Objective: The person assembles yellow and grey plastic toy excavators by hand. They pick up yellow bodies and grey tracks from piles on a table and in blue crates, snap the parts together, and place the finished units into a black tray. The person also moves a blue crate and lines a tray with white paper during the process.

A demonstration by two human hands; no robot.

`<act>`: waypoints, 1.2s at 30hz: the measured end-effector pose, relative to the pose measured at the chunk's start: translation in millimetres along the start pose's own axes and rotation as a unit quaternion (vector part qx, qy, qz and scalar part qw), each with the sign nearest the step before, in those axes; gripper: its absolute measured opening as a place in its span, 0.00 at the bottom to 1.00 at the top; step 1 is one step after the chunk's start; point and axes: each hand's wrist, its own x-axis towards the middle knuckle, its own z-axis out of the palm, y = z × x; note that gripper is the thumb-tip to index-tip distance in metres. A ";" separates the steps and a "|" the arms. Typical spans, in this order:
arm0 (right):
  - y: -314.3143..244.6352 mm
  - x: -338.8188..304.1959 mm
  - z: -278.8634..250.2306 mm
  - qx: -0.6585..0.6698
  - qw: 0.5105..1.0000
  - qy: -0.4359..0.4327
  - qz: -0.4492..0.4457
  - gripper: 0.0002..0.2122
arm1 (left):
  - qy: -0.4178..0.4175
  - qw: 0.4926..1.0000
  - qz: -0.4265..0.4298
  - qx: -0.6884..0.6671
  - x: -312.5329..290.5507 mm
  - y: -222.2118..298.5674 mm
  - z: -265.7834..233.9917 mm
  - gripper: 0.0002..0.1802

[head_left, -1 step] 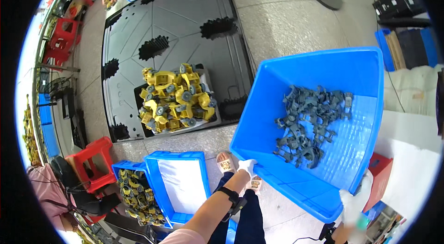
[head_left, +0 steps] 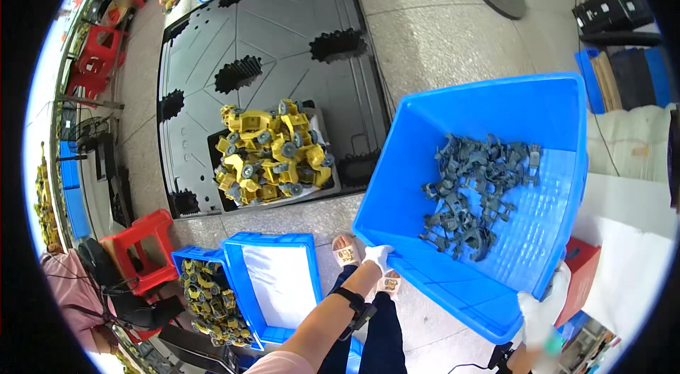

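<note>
A large blue plastic bin [head_left: 439,264] is held tilted in front of me on the right, its inside in full sight. Several dark grey plastic parts [head_left: 471,186] lie in a loose heap on its bottom. My left hand [head_left: 378,256], in a white glove, is closed on the rim at the bin's near left corner. At the near right corner my right hand [head_left: 540,310], also gloved, grips the bin's rim; some of its fingers are hidden behind the wall. A wristband [head_left: 359,309] circles my left forearm.
A black pallet [head_left: 283,27] lies ahead, bearing a tray piled with yellow toy vehicles [head_left: 273,151]. Left of my feet stand a blue crate [head_left: 304,250] lined white and another crate of yellow vehicles [head_left: 212,303]. Red stools [head_left: 145,243] and a person [head_left: 78,296] are further left; another person works far left.
</note>
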 end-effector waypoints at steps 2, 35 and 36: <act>-28.3 -4.9 5.8 -0.006 1.000 -0.013 -0.024 0.34 | -0.037 0.999 -0.022 -0.018 -1.5 9.8 -10.9 0.20; -294.5 133.7 110.3 -0.184 0.859 -0.152 -0.453 0.23 | -0.228 0.930 0.048 -0.285 -41.6 175.9 144.3 0.25; -301.2 137.0 110.2 -0.193 0.839 -0.169 -0.479 0.24 | -0.241 0.922 0.069 -0.295 -30.8 174.2 150.9 0.26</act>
